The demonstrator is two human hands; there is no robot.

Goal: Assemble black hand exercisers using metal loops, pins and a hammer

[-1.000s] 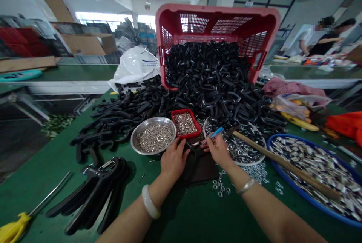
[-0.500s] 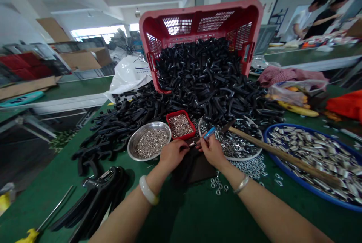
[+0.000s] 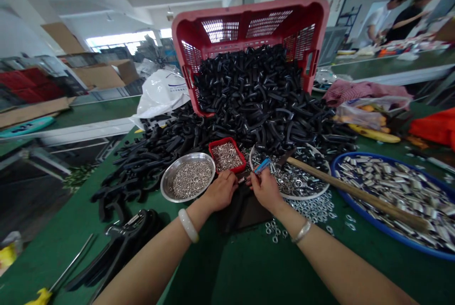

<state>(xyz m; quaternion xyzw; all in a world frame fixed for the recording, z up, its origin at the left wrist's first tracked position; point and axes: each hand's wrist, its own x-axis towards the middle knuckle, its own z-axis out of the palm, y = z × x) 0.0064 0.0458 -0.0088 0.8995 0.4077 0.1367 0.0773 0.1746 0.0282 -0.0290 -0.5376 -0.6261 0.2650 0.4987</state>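
Observation:
My right hand (image 3: 266, 191) is closed around a slim blue-handled tool (image 3: 262, 166), whose kind I cannot make out. Its fingertips are at a small metal piece (image 3: 242, 180) on a black curved plastic part (image 3: 235, 212), which lies over a dark pad (image 3: 254, 212). Left of that piece, my left hand (image 3: 221, 191) has its fingers bent and together at the front edge of a red box of small metal pins (image 3: 227, 171); what they hold, if anything, is hidden. A steel bowl of tiny metal parts (image 3: 164, 186) stands beside my left hand.
A tilted red crate (image 3: 249, 9) spills black parts (image 3: 256, 120) across the table. To the right are a white tray (image 3: 309, 197), a wooden-handled hammer (image 3: 355, 193) and a blue tray (image 3: 387, 244) of metal pieces. Loose nuts (image 3: 275, 231) lie in front. Two people work behind.
My left hand has moved slightly up and away from the metal piece, toward the red box, its fingers now pointing forward. My right hand stays almost in place with the blue-handled tool.

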